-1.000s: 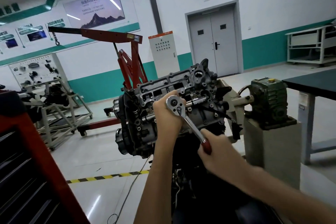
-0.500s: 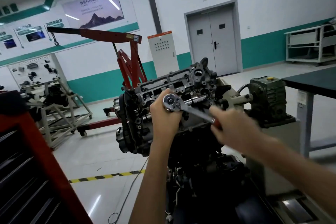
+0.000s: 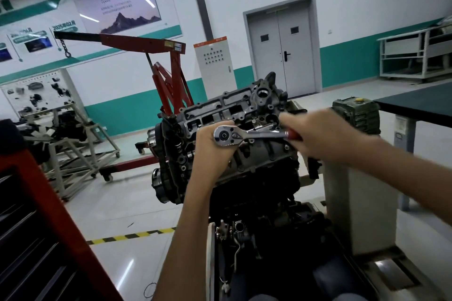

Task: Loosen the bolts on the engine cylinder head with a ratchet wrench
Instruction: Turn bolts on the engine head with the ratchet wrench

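Chrome ratchet wrench (image 3: 247, 135) sat on the cylinder head (image 3: 220, 105), my left hand (image 3: 212, 151) wrapped round its head, my right hand (image 3: 318, 137) gripping its handle; mid-loosening, I judged, needing a steady pull next.

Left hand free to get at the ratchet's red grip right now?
Probably not. The right hand wraps the red grip, leaving only a sliver showing, and the left hand is itself holding the head end of the ratchet wrench against the cylinder head.

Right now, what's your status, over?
Left hand cups ratchet wrench head. Right hand grips red handle. Wrench against cylinder head. No obstruction seen.
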